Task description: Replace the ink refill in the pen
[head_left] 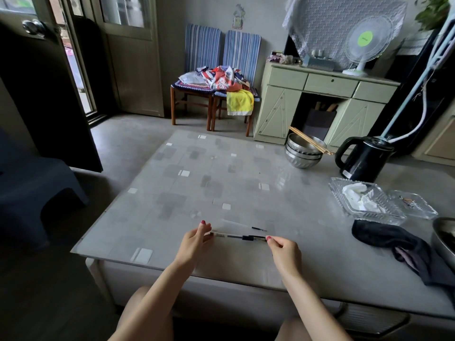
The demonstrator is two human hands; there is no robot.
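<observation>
A clear pen with black parts (237,236) is held level just above the grey table (197,183), near its front edge. My left hand (197,241) pinches the pen's left end with thumb and fingertips. My right hand (284,249) pinches its right end. A thin loose ink refill (243,225), pale with a dark tip, lies on the table just behind the pen, pointing right.
At the right stand a glass tray with tissue (364,200), a second glass dish (413,204), a black cloth (394,244), a black kettle (364,158) and stacked steel bowls with chopsticks (304,151). A dark stool (32,183) is left of the table.
</observation>
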